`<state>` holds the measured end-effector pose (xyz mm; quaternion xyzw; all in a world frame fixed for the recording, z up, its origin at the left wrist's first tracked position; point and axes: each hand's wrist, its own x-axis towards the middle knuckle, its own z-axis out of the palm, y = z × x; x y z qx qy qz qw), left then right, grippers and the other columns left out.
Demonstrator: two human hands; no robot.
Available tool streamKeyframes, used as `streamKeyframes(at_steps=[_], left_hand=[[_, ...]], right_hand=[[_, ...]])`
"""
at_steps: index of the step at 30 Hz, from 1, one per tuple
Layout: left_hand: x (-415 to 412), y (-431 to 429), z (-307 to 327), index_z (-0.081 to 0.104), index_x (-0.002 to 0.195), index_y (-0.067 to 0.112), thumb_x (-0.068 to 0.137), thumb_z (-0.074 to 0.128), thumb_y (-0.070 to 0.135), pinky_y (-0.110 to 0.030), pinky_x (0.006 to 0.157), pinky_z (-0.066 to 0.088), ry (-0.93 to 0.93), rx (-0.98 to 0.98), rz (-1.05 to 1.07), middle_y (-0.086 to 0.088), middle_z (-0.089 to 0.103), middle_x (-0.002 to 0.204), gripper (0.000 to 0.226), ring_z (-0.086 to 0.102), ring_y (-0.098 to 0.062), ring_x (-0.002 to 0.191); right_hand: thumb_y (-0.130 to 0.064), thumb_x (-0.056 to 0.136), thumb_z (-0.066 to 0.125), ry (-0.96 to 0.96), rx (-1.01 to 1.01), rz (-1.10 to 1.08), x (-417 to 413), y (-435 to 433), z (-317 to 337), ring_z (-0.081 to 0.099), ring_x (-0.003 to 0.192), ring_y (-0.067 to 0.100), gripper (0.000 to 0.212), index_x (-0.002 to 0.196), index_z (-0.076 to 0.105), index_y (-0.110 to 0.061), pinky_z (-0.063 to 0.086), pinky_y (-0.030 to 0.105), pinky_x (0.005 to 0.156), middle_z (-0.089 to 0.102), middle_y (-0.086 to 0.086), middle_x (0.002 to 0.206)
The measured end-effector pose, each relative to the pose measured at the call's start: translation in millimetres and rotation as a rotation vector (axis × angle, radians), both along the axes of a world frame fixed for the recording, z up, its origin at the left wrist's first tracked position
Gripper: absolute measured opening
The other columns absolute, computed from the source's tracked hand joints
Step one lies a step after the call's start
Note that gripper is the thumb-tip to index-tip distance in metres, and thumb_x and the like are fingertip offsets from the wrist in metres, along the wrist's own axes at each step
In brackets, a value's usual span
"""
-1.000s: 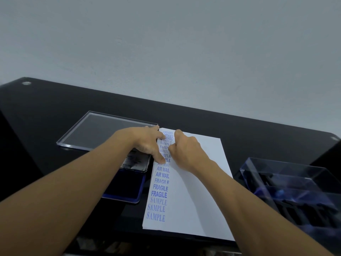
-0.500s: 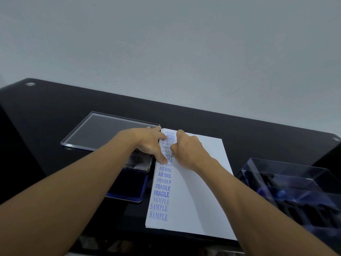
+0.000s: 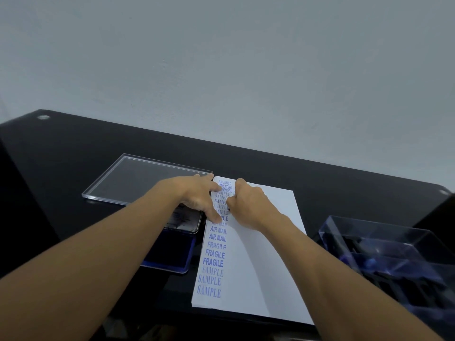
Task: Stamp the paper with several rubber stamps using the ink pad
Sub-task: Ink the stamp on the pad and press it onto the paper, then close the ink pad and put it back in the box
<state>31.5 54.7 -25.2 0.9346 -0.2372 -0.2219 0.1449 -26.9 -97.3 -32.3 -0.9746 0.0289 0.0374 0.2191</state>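
The paper (image 3: 258,262) is a white sheet lying flat on the black tabletop (image 3: 73,148), a little right of the middle, with its near edge close to the tabletop's near edge. A column of blue stamped words (image 3: 214,254) runs along its left side: AMENDED three times at the far end, then several SAMPLE, AIR MAIL, FRAGILE, and three more SAMPLE at the near end.

The right hand (image 3: 248,207) rests on the far left part of the paper, just right of the column. Its fingers are curled in toward the palm and the knuckles face up. Whether they grip a stamp I cannot tell, as the inside of the hand is hidden.

The left hand (image 3: 197,195) lies just beside it across the paper's left edge. Its fingers are spread and nearly straight, holding nothing, with the thumb tip and the forefinger tip pressing on the stamped column.

The ink pad (image 3: 172,259) sits open just left of the paper, a blue tray with its dark lid (image 3: 187,222) on the far side, partly under the left wrist.

Farther left and back lies a flat clear plastic plate (image 3: 138,178). At the right, apart from the paper, stands a clear plastic box (image 3: 394,257) with dark compartments and blurred bluish things inside. A plain grey wall (image 3: 221,70) rises behind the tabletop.
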Motion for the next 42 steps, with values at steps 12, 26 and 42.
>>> streamKeyframes(at_steps=[12, 26, 42], left_hand=[[-14.2, 20.9, 26.3, 0.045, 0.148, 0.022, 0.098, 0.061, 0.033, -0.029, 0.105, 0.031, -0.246, -0.357, 0.23, 0.004, 0.036, 0.158, 0.054, 0.043, -0.016, 0.136], [-50.2, 67.7, 45.3, 0.054, 0.139, 0.022, 0.101, 0.053, 0.028, -0.032, 0.101, 0.038, -0.363, -0.378, 0.448, 0.004, 0.053, 0.144, 0.039, 0.05, -0.018, 0.13], [-94.5, 53.1, 50.4, 0.053, 0.14, 0.022, 0.099, 0.055, 0.027, -0.029, 0.105, 0.037, -0.383, -0.393, 0.419, 0.004, 0.054, 0.144, 0.042, 0.05, -0.016, 0.131]], right_hand=[[-0.032, 0.098, 0.046, -0.268, 0.215, -0.206, -12.1, -78.5, 82.9, 0.049, 0.074, 0.015, 0.019, 0.096, 0.051, -0.014, 0.036, 0.031, 0.06, 0.055, 0.0, 0.09], [-0.027, 0.1, 0.043, -0.223, 0.245, -0.176, -60.8, -102.5, 96.2, 0.051, 0.074, 0.018, 0.018, 0.1, 0.055, -0.015, 0.039, 0.031, 0.064, 0.065, 0.007, 0.099], [-0.022, 0.097, 0.051, -0.255, 0.246, -0.113, -106.9, -93.3, 93.4, 0.054, 0.063, -0.001, 0.012, 0.095, 0.063, -0.02, 0.036, 0.019, 0.056, 0.069, -0.004, 0.088]])
